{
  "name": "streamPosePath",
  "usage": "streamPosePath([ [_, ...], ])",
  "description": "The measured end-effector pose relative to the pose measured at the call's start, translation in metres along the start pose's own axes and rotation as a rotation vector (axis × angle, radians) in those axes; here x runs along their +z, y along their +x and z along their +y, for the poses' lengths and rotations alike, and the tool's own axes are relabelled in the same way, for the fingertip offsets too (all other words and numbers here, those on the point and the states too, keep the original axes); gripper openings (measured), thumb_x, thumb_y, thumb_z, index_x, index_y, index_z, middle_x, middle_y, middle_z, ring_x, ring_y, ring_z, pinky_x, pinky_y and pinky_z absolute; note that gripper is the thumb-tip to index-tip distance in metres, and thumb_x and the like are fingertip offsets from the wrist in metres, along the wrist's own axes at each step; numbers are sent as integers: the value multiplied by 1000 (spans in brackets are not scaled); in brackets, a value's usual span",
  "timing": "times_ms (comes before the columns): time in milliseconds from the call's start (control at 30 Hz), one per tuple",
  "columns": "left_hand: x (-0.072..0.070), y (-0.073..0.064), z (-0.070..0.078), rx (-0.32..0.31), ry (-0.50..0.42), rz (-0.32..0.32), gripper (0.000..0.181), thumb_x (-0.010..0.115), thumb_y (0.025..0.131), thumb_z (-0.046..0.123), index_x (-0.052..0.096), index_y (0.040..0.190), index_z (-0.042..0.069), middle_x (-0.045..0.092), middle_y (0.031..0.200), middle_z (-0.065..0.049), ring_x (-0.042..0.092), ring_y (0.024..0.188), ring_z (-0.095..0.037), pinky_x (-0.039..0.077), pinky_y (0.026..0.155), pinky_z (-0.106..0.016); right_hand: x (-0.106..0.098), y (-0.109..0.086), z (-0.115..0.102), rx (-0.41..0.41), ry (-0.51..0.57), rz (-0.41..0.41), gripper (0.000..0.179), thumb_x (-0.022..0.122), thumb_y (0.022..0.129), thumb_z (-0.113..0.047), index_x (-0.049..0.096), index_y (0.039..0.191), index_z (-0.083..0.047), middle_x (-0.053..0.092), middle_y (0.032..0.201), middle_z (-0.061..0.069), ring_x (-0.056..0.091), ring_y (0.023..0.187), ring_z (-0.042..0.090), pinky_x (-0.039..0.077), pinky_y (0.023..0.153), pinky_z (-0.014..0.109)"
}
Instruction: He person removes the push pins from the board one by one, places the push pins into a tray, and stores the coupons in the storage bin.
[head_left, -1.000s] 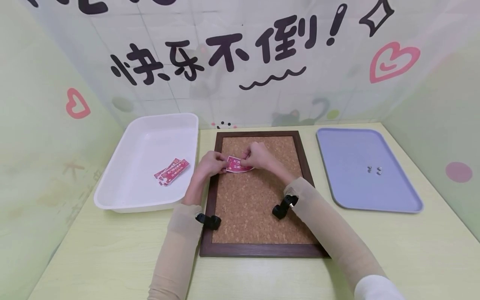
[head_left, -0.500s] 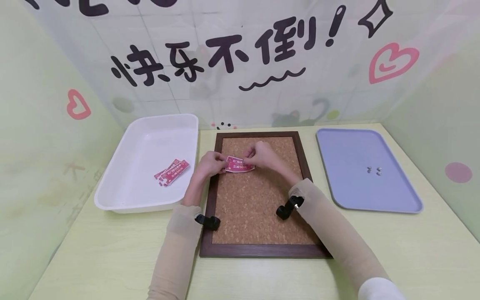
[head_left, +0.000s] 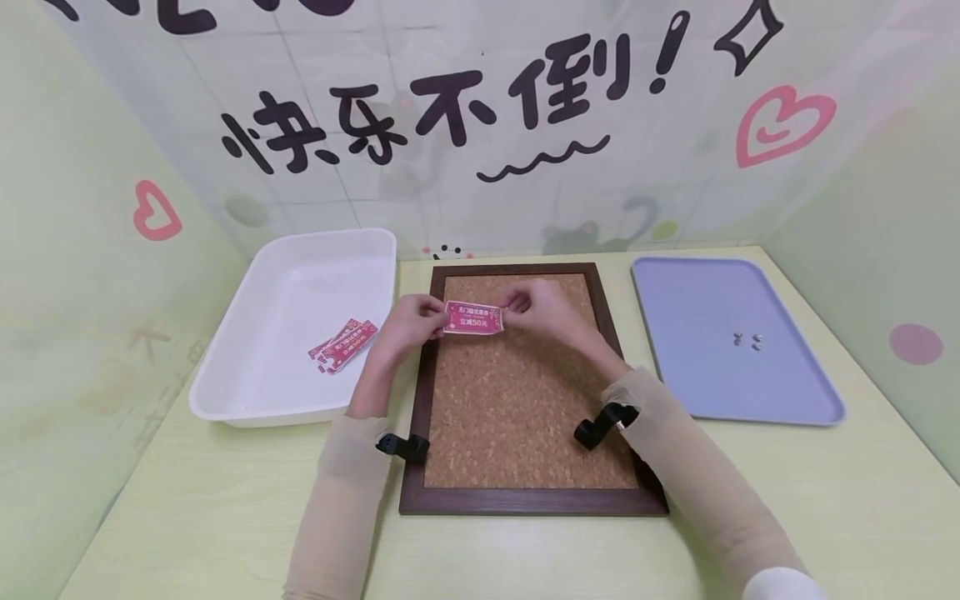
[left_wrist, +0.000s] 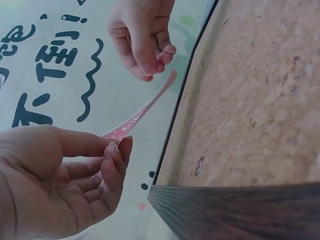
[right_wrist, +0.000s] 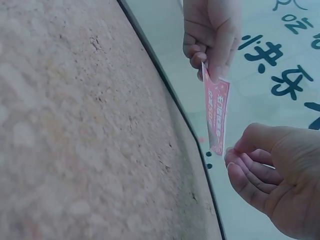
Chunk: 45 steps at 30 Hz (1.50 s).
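Note:
In the head view my left hand [head_left: 412,323] pinches the left end of a pink printed coupon [head_left: 474,318] between thumb and fingers. The coupon is above the upper part of a cork board [head_left: 525,417] with a dark wooden frame. My right hand [head_left: 542,310] is at the coupon's right end. The right wrist view shows the right hand [right_wrist: 280,170] with curled fingers, thumb tip close to the index finger, and the coupon [right_wrist: 216,112] just clear of them. A small gap also shows in the left wrist view between the coupon's free end and the right fingers.
To the left stands a white tray [head_left: 255,367] holding several overlapping pink coupons [head_left: 345,344]. A blue tray [head_left: 720,375] lies to the right with several small silvery pieces [head_left: 748,341] on it. A printed wall [head_left: 420,208] closes off the back.
The coupon has moved slightly up and left and turned its printed face more toward the head camera. My right hand has shifted right, from over the coupon to beside its end.

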<state>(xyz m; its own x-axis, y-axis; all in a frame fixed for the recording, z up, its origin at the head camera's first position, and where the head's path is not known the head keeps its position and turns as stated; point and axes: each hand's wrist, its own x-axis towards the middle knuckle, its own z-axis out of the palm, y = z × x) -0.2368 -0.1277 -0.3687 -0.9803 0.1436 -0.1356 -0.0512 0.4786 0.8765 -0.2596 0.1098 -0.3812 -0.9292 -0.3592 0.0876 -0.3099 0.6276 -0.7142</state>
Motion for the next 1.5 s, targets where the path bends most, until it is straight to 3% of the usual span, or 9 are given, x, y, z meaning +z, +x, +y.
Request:
streamPosePath([
  [200,-4,-4,4,15,-4,22,18,61,100,8,68,108,-6,64,84,-10,59,71,-14,54,79,-42,-14,-13,6,-39,2,51,15,69,90,-5,74,102,3,73,93,11,69,87,24,56,81,37],
  [533,-22,-15,2,82,34,41,20,61,100,9,67,111,-6,66,87,-13,61,75,-18,52,69,-30,-39,-31,32,-98,-5,152,11,68,92,-1,74,99,4,74,93,15,70,87,28,58,80,37],
  [800,-43,-22,-6,93,-43,45,22,61,100,7,62,113,-11,66,92,-15,59,74,-14,51,66,-20,-63,-48,52,-89,-55,220,14,69,95,-7,75,103,4,74,95,16,71,86,28,54,74,24],
  [1100,-62,-35,-17,81,8,88,27,61,101,10,62,118,-11,65,100,-20,58,79,-16,51,68,-22,-87,-67,69,-48,-38,243,14,69,96,-7,73,101,4,73,90,17,70,78,19,49,66,14],
  [1367,-84,-46,-28,34,62,135,30,60,102,13,61,122,-9,63,107,-21,58,87,-19,53,74,-24,-103,-83,83,-47,-11,308,14,69,96,-8,73,100,4,72,90,22,66,73,3,49,64,11],
  [1500,-96,-51,-35,23,63,149,33,60,102,15,59,124,-10,62,107,-21,58,88,-23,51,69,-23,-112,-91,88,-32,-15,332,15,69,96,-9,73,100,5,72,89,22,65,72,2,48,64,12],
])
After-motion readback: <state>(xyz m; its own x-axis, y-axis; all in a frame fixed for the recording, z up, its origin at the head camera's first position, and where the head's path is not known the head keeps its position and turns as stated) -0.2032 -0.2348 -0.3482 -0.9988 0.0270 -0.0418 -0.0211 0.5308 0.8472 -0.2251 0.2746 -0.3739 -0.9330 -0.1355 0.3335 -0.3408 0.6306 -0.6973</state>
